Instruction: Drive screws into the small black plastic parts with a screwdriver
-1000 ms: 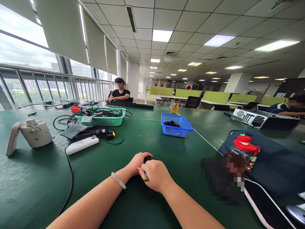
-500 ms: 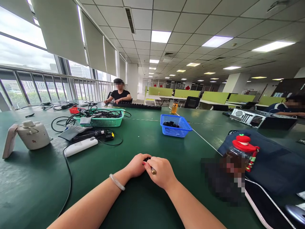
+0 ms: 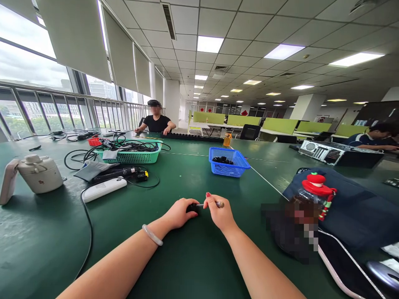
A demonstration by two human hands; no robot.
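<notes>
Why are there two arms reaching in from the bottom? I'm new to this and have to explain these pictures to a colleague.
There is no robot here: those are a person's own bare arms, and a camera worn on their head takes every picture, looking forward and down. The left hand holds a small black piece at the green table. The right hand grips a slim tool whose shaft points to that piece; whether they touch is too small to tell. Beyond the hands, a blue basket holds small black items; to its left, a green basket holds cables.
</notes>
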